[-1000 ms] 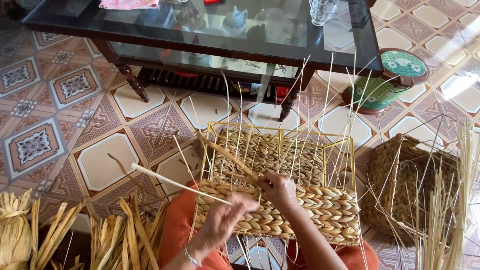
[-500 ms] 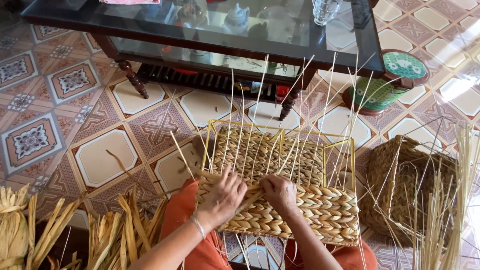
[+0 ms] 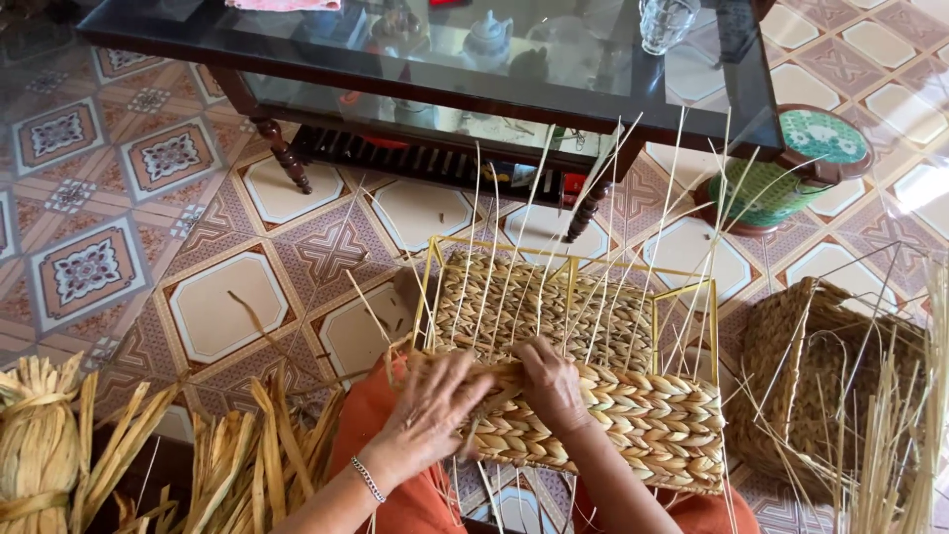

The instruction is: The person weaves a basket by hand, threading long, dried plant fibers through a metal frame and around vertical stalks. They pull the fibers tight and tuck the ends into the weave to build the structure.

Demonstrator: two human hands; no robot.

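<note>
1. While the left hand (image 3: 435, 410) presses, fingers spread flat, on the half-woven straw basket on a yellow wire frame (image 3: 593, 396) in the lap at 6 o'clock, braids may loosen.
2. The right hand (image 3: 550, 384), fingers curled onto the weave, could snap the thin upright reed stakes (image 3: 603, 257) at 12 o'clock.

A dark glass-topped table (image 3: 692, 109) spans the top of the frame, with a drinking glass (image 3: 664, 20) and a small teapot (image 3: 488, 36) on it. A green round stool (image 3: 791, 168) stands at upper right. Patterned floor tiles (image 3: 89, 272) fill the left.
</note>
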